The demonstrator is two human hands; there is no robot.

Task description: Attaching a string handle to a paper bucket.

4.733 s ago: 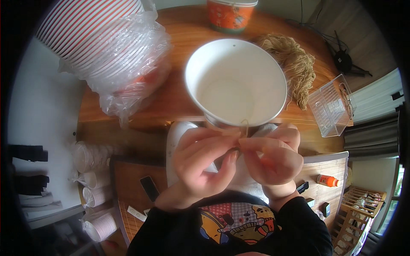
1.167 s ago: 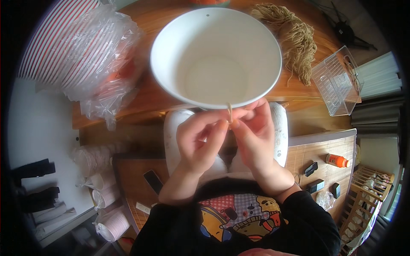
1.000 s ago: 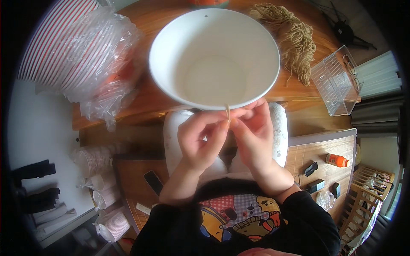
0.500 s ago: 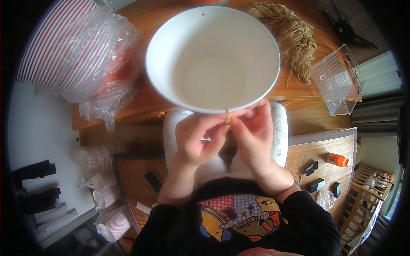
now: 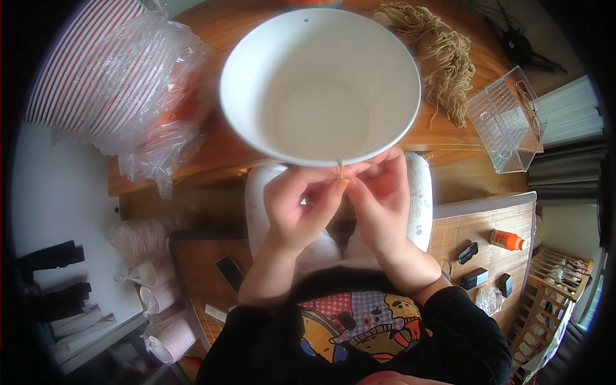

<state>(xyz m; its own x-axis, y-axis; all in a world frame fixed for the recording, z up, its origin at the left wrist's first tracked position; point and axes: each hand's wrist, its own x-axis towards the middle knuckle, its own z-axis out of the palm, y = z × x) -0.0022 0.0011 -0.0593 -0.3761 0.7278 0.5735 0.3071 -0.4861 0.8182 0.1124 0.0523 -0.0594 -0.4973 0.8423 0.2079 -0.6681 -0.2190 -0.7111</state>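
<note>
A large white paper bucket (image 5: 321,115) faces me with its open mouth, one small hole showing near its far rim. At the near rim a thin beige cord (image 5: 341,168) passes over the edge. My left hand (image 5: 300,208) pinches this cord just below the rim, thumb against fingers. Close against it, my right hand (image 5: 383,208) pinches the same spot with thumb and fingertips, its other fingers resting under the rim. The thumb tips nearly touch and hide the lower part of the cord.
A bundle of beige cords (image 5: 443,58) lies right of the bucket, beside a clear plastic box (image 5: 504,122). At left leans a stack of striped buckets (image 5: 90,70) in plastic wrap (image 5: 157,96). Behind me are a phone (image 5: 229,273) and an orange bottle (image 5: 507,240).
My thumbs have closed in over the cord, covering the looped part that showed below the rim. The bucket has barely shifted.
</note>
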